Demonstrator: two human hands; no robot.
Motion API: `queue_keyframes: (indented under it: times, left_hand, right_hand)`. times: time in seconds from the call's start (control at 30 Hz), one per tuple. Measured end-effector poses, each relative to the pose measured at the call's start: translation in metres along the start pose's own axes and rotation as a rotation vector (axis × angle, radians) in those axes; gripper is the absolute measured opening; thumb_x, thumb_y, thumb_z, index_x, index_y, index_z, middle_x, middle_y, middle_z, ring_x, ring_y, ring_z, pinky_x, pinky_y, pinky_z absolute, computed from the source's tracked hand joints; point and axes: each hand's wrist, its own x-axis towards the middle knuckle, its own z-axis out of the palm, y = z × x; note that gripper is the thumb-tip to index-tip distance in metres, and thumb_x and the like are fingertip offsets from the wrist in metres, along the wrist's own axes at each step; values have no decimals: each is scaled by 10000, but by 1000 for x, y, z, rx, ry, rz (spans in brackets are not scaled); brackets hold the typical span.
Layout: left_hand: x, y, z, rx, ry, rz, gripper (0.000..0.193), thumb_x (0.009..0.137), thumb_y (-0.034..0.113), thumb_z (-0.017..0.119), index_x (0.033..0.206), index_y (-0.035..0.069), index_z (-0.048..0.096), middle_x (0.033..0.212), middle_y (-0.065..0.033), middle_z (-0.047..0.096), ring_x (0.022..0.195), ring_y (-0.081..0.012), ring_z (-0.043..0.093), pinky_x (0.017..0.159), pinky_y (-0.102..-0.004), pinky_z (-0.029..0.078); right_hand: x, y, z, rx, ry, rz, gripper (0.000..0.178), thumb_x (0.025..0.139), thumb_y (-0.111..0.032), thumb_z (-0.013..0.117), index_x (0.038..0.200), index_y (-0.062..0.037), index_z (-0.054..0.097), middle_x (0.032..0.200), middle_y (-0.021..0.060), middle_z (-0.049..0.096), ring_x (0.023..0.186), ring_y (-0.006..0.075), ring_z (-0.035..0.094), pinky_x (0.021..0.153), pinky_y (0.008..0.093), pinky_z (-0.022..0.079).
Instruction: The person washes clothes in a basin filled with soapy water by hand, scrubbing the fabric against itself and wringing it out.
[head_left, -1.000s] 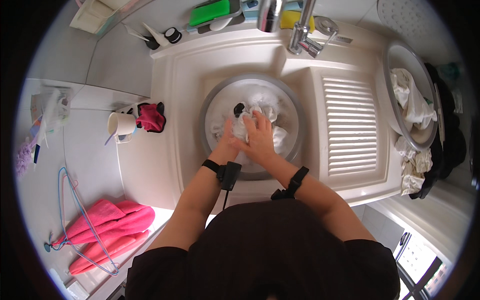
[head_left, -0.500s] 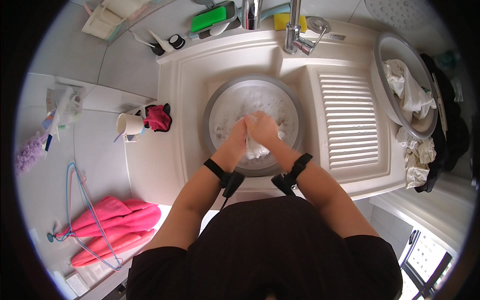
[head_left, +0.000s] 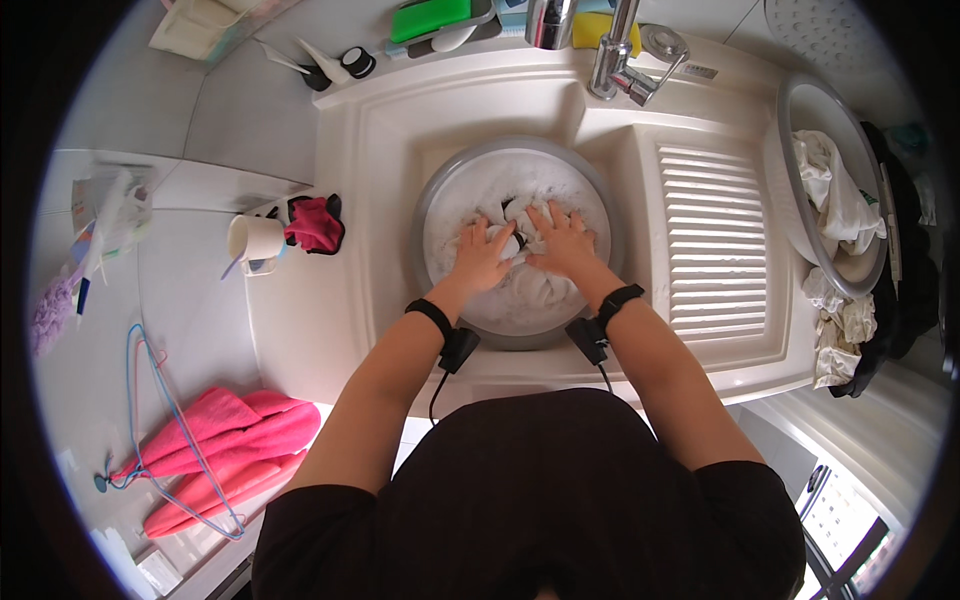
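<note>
In the sink basin (head_left: 395, 130) sits a round basin with a grey rim (head_left: 432, 190), filled with foamy water. White cloth (head_left: 548, 287) with some dark patches lies bunched in the suds. My left hand (head_left: 484, 256) rests on the left part of the cloth, fingers spread. On the right part, my right hand (head_left: 562, 243) lies with its fingers apart, pressing on the wet fabric. Neither hand is closed round the cloth. Foam and the hands hide part of it.
Right of the basin is a ribbed washboard (head_left: 715, 240). A second basin (head_left: 790, 190) with white clothes (head_left: 835, 195) stands beyond it. The tap (head_left: 615, 60) rises at the back, near a green soap or brush (head_left: 430, 18). A cup (head_left: 255, 240) is at left.
My hands were closed together, squeezing the white cloth. They have moved apart, and now lie spread on the cloth in the basin. The view has shifted slightly.
</note>
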Motion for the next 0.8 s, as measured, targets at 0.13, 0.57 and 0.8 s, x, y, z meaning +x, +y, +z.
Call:
queue_keyframes:
  times: [0.13,0.57,0.8]
  left_hand:
    - [10,10,5,144,-215,-139,526,841,295,548,1342,228,400,1326,-235,387,1188,-430,397,1010,-523,272]
    - [57,3,18,-1755,-47,-856,458,824,418,573,1094,49,572,1136,-137,582,1033,-262,561,861,-415,473]
    - [26,45,-34,-2271,-100,-512,496,921,498,377,1143,81,527,1139,-100,557,1076,-267,523,963,-406,401]
  right_hand:
    - [17,3,17,-27,-134,44,673,766,-407,643,1370,-258,386,1425,100,357,1270,356,359,907,566,398]
    - [61,9,39,518,267,-132,253,683,-95,601,930,-47,636,1034,188,606,958,384,558,817,426,449]
    - [-21,-62,7,477,704,-267,342,722,-287,667,1013,-141,561,1235,83,478,1129,394,404,872,548,356]
